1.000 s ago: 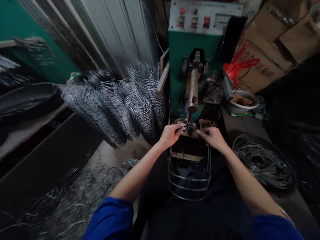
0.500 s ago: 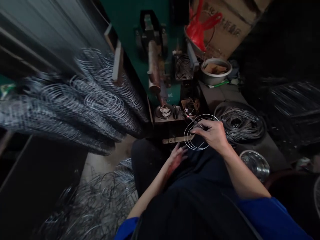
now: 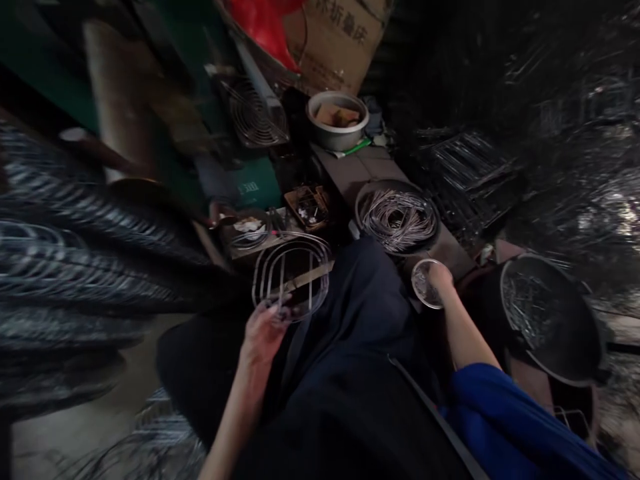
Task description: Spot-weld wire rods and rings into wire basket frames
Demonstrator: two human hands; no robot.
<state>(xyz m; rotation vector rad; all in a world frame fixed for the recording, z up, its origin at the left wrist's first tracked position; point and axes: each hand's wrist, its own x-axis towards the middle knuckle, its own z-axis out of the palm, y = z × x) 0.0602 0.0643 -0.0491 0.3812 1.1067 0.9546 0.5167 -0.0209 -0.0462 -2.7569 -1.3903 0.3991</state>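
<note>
Left of centre, the left hand (image 3: 265, 325) had its fingers curled round the near edge of a rounded, silvery wire frame (image 3: 311, 280); a light, steady pinch seemed best there. To the right, the right hand (image 3: 441, 279) dipped into a small, round, shiny metal bowl (image 3: 421, 287), fingers hidden, so I couldn't tell its grip. Half a second earlier, it had held the frame.

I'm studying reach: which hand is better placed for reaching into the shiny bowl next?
Probably the right hand: it is at the shiny bowl, while the left hand holds the wire frame.
</note>
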